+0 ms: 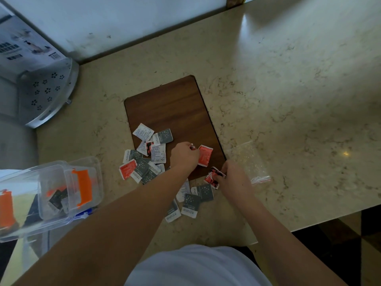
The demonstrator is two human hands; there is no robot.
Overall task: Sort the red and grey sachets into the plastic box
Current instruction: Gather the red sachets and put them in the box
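Several red and grey sachets lie scattered over the near end of a brown wooden board and the counter in front of it. My left hand pinches a small red sachet at its fingertips, beside a larger red sachet lying on the board. At the board's near right corner my right hand grips a red and black sachet. The clear plastic box with orange clips stands at the left and holds a few sachets.
A clear zip bag lies on the counter right of my right hand. A perforated metal corner shelf and a printed carton sit at the back left. The counter's edge drops off at the near right.
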